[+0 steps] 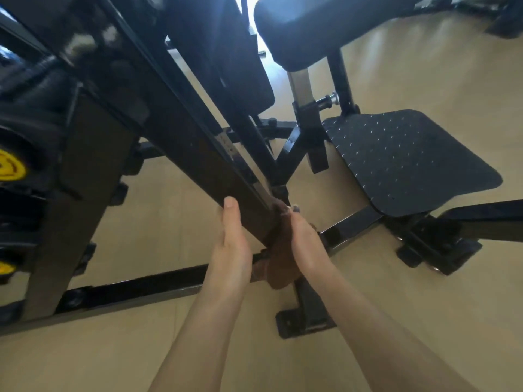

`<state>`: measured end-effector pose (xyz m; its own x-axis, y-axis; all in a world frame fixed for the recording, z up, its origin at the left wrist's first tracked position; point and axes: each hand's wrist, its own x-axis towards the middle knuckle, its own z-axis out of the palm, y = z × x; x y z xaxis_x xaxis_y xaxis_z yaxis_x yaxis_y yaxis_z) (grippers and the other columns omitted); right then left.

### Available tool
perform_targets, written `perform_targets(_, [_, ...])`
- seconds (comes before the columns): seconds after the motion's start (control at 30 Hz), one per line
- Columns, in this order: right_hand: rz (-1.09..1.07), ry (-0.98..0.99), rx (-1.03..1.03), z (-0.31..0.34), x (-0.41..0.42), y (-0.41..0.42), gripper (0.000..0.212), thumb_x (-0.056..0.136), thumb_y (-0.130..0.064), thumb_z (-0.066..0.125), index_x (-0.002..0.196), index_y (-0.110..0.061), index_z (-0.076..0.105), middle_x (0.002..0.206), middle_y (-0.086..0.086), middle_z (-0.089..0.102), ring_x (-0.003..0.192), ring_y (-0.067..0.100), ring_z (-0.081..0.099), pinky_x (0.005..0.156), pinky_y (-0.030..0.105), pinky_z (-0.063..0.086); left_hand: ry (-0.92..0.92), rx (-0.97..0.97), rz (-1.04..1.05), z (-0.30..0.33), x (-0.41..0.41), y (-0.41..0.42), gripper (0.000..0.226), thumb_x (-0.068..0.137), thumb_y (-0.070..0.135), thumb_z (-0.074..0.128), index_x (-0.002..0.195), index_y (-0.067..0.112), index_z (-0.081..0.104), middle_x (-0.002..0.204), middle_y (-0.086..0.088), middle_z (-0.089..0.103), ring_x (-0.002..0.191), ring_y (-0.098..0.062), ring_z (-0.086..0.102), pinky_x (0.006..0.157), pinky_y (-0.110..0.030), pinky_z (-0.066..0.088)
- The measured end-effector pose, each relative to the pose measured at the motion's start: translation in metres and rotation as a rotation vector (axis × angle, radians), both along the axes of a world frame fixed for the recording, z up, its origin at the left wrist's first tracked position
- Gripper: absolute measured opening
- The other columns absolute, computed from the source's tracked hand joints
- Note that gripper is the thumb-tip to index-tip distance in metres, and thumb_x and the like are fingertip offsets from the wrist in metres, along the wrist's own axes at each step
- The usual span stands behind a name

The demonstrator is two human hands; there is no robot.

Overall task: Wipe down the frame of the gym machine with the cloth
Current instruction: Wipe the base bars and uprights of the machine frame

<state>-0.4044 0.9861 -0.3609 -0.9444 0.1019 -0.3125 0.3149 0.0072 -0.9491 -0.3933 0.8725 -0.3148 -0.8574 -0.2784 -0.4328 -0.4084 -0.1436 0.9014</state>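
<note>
Tan gym flooring lies beneath two bare forearms reaching forward to a slanted black frame beam of the gym machine. Left hand lies along the beam's near side, fingers straight and thumb up, while the right hand presses a brown cloth around the beam's lower end, how its fingers lie being hidden. Wiping looks under way low on this beam; I judge the floor bars, seat post and seat supports remain.
</note>
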Motion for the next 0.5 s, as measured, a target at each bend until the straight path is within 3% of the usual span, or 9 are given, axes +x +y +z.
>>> perform_targets(0.1, [-0.039, -0.158, -0.212, 0.029, 0.005, -0.012, 0.035, 0.107, -0.05, 0.041, 0.105, -0.021, 0.061, 0.094, 0.001, 0.06, 0.086, 0.015, 0.058, 0.075, 0.03, 0.048, -0.075, -0.083, -0.047, 0.003, 0.011, 0.001, 0.088, 0.087, 0.085, 0.019, 0.158, 0.034, 0.03, 0.159, 0.003, 0.042, 0.15, -0.022, 0.033, 0.124, -0.049, 0.012])
perform_targets(0.13, [-0.035, -0.097, -0.224, 0.041, 0.003, -0.016, 0.031, 0.107, -0.05, 0.041, 0.1, -0.025, 0.06, 0.093, -0.001, 0.059, 0.087, 0.013, 0.057, 0.077, 0.029, 0.046, -0.061, -0.099, -0.066, 0.008, 0.012, 0.001, 0.094, 0.083, 0.088, 0.018, 0.158, 0.033, 0.03, 0.159, 0.004, 0.042, 0.15, -0.021, 0.033, 0.124, -0.048, 0.013])
perform_targets(0.2, [0.023, 0.108, -0.182, 0.076, 0.005, -0.03, 0.027, 0.108, -0.049, 0.037, 0.098, -0.036, 0.058, 0.105, -0.007, 0.06, 0.099, 0.013, 0.058, 0.098, 0.033, 0.045, -0.006, -0.113, -0.103, 0.015, 0.016, -0.002, 0.09, 0.085, 0.087, 0.02, 0.156, 0.032, 0.036, 0.15, 0.007, 0.049, 0.145, -0.019, 0.039, 0.124, -0.047, 0.023])
perform_targets(0.27, [0.083, 0.488, 0.022, 0.1, 0.007, -0.047, 0.04, 0.109, -0.043, 0.028, 0.129, -0.031, 0.06, 0.137, -0.007, 0.058, 0.128, 0.015, 0.052, 0.117, 0.033, 0.033, 0.064, -0.09, -0.132, 0.016, 0.021, -0.006, 0.06, 0.105, 0.061, 0.026, 0.15, 0.025, 0.046, 0.135, 0.003, 0.061, 0.134, -0.02, 0.051, 0.115, -0.043, 0.04])
perform_targets(0.3, [0.088, 0.623, 0.096, 0.104, 0.007, -0.056, 0.05, 0.109, -0.038, 0.023, 0.143, -0.021, 0.055, 0.148, -0.006, 0.052, 0.139, 0.013, 0.045, 0.12, 0.033, 0.03, 0.079, -0.089, -0.137, 0.016, 0.023, -0.008, 0.05, 0.109, 0.047, 0.029, 0.145, 0.021, 0.051, 0.132, -0.004, 0.064, 0.126, -0.021, 0.056, 0.104, -0.038, 0.048])
perform_targets(0.33, [0.083, 0.691, 0.133, 0.103, 0.005, -0.061, 0.05, 0.11, -0.036, 0.02, 0.149, -0.023, 0.05, 0.15, -0.013, 0.049, 0.141, 0.008, 0.042, 0.12, 0.034, 0.031, 0.088, -0.073, -0.126, 0.016, 0.023, -0.011, 0.043, 0.111, 0.041, 0.03, 0.14, 0.02, 0.055, 0.129, -0.008, 0.064, 0.12, -0.019, 0.059, 0.095, -0.034, 0.051])
perform_targets(0.4, [0.057, 0.722, 0.141, 0.096, -0.001, -0.063, 0.038, 0.111, -0.043, 0.023, 0.141, -0.05, 0.045, 0.133, -0.041, 0.046, 0.132, -0.003, 0.047, 0.113, 0.033, 0.041, 0.14, -0.044, -0.138, 0.016, 0.021, -0.013, 0.04, 0.11, 0.048, 0.027, 0.129, 0.032, 0.059, 0.129, -0.002, 0.066, 0.12, -0.016, 0.061, 0.1, -0.034, 0.052])
perform_targets(0.47, [0.026, 0.682, 0.203, 0.079, -0.001, -0.055, 0.031, 0.11, -0.048, 0.028, 0.132, -0.066, 0.039, 0.118, -0.047, 0.046, 0.124, -0.001, 0.053, 0.106, 0.036, 0.049, 0.146, -0.023, -0.139, 0.021, 0.014, -0.011, 0.053, 0.103, 0.067, 0.027, 0.134, 0.038, 0.057, 0.136, 0.008, 0.064, 0.13, -0.013, 0.056, 0.112, -0.041, 0.045])
perform_targets(0.5, [0.016, 0.643, 0.191, 0.061, -0.001, -0.049, 0.031, 0.109, -0.048, 0.032, 0.122, -0.074, 0.042, 0.113, -0.044, 0.051, 0.119, 0.002, 0.058, 0.103, 0.039, 0.052, 0.133, 0.008, -0.114, 0.019, 0.01, -0.012, 0.07, 0.092, 0.076, 0.029, 0.142, 0.034, 0.054, 0.144, 0.007, 0.059, 0.137, -0.014, 0.05, 0.117, -0.044, 0.039])
